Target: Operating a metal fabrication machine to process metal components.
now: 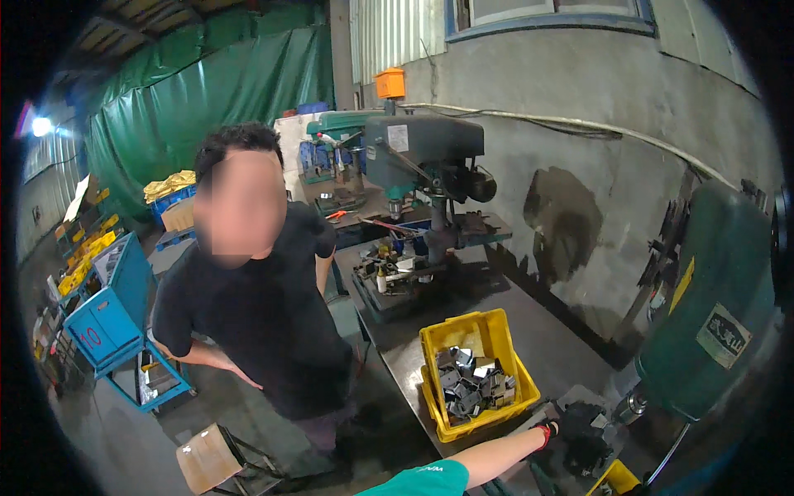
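My left arm, in a green sleeve, reaches in from the lower edge. My left hand [552, 428], dark with a red band at the wrist, rests by the table of the near green drill press [699, 322]. It is beside the right corner of a yellow bin [430, 343]. Small bent metal parts [475, 384] lie heaped in that bin, which appears stacked in another yellow one. The fingers merge with dark shapes around the drill table [585, 430], so I cannot make out their pose or any hold. My right hand is out of view.
A person in a black shirt [265, 322] stands left of the workbench [397, 347]. Another drill press [426, 149] stands farther along it. A stool [207, 459], a blue cabinet cart [112, 314] and a small yellow container [616, 478] are also around.
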Demonstrator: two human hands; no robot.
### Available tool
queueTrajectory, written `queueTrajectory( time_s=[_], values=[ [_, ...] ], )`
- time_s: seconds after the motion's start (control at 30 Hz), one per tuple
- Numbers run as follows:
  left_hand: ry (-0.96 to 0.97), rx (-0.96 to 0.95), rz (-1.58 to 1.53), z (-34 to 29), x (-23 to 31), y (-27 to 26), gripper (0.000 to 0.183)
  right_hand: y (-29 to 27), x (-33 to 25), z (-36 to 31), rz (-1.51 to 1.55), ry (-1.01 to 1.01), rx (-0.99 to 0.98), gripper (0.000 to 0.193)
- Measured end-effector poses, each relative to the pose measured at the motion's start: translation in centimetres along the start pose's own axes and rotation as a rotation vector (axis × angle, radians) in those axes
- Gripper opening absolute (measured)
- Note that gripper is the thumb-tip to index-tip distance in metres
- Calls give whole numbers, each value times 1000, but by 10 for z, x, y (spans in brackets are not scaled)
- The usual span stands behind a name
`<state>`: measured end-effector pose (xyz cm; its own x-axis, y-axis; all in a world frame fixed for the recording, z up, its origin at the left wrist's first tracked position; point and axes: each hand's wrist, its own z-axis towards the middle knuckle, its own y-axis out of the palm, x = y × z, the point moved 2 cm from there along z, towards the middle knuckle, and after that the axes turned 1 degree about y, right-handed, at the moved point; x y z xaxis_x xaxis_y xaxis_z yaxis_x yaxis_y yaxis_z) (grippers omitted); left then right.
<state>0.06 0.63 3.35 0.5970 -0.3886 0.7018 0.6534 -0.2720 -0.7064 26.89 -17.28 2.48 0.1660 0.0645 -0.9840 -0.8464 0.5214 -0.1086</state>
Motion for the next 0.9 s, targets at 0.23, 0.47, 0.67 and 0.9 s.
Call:
queueTrajectory(
  time_s=[0.23,0.47,0.67,0.9],
  values=[
    [-20,39,32,7,-16,21,73,26,-68,-23,279,-22,1,26],
    [-12,130,44,16,-27,36,73,-10,-11,4,815,251,-345,29],
    [3,90,33,5,-15,17,75,0,-42,-10,521,153,-182,20],
    [43,143,67,0,-9,7,71,-6,-79,-36,280,63,-73,22]
  ],
)
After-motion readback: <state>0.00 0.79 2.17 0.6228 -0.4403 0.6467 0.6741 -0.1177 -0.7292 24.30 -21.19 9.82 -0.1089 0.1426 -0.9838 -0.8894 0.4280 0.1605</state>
